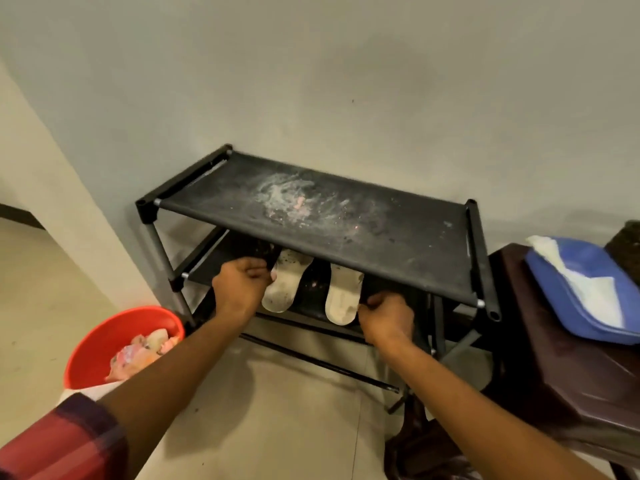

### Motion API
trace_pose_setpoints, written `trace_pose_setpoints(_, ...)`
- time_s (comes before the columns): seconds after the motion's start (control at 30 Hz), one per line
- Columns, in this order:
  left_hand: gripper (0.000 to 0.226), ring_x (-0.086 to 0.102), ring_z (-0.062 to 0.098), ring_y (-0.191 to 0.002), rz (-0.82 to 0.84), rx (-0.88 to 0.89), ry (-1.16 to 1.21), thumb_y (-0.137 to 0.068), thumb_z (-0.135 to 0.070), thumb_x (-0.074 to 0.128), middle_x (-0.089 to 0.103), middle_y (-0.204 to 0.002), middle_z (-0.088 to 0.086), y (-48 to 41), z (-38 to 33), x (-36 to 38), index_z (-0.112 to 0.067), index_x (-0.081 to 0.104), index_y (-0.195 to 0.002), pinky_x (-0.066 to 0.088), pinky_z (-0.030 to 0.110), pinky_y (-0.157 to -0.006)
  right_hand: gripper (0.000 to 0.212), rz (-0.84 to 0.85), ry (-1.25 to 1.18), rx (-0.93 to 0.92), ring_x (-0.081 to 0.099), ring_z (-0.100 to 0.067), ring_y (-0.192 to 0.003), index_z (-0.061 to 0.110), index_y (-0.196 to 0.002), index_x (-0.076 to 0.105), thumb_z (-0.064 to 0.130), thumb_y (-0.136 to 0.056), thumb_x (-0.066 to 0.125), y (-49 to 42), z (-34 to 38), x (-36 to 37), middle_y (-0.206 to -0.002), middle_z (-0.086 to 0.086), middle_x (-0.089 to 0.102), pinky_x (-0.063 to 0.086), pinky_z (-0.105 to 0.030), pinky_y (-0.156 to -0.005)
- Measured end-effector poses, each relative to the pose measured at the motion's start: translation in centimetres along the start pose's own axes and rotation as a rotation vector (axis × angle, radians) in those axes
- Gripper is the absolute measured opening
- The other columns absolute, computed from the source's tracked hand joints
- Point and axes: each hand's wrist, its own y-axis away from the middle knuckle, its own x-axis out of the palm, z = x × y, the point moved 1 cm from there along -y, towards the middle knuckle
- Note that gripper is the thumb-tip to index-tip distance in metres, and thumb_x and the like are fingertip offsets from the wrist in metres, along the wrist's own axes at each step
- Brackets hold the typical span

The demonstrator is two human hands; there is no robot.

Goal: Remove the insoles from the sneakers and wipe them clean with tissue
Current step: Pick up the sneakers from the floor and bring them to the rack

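Observation:
Two dirty white insole-shaped pieces lie side by side on the lower shelf of a black shoe rack (pixel 479 251), the left one (pixel 284 285) and the right one (pixel 343 299). My left hand (pixel 240 285) is closed on a dark shoe-like thing (pixel 265 252) just left of the left white piece. Just right of the right white piece, my right hand (pixel 388 317) grips a dark edge (pixel 372 289). The top shelf hides most of both dark things. White tissue (pixel 581 289) lies on a blue tray (pixel 568 320) at the right.
The rack's dusty top shelf (pixel 311 209) stands against a grey wall. A red bucket (pixel 104 341) with crumpled waste sits on the floor at the left. A dark brown plastic stool (pixel 571 382) carries the blue tray. Tiled floor lies in front.

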Motion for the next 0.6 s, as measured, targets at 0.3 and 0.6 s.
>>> trace_pose_setpoints(0.3, 0.021, 0.072, -0.002, -0.082, 0.113, 0.314, 0.126, -0.082, -0.022, 0.085, 0.078, -0.088, -0.006, 13.0, -14.9, -4.9, -0.019, 0.079, -0.103, 0.054, 0.006, -0.068, 0.018, -0.128, -0.195, -0.237, 0.07, -0.021, -0.053, 0.02, -0.063, 0.07, 0.024, -0.08, 0.068, 11.9, 7.8, -17.1, -0.058, 0.001, 0.07, 0.062, -0.044, -0.057)
trace_pose_setpoints(0.6, 0.017, 0.077, 0.017, -0.082, 0.366, 0.519, 0.187, -0.079, -0.024, 0.088, 0.08, -0.085, 0.0, 30.7, -29.1, 4.4, -0.02, 0.081, -0.094, 0.063, 0.04, -0.086, 0.018, -0.454, -0.174, -0.287, 0.069, -0.021, -0.049, 0.016, -0.065, 0.071, 0.016, -0.08, 0.063, 19.7, 0.6, -42.0, -0.06, -0.002, 0.071, 0.061, -0.042, -0.052)
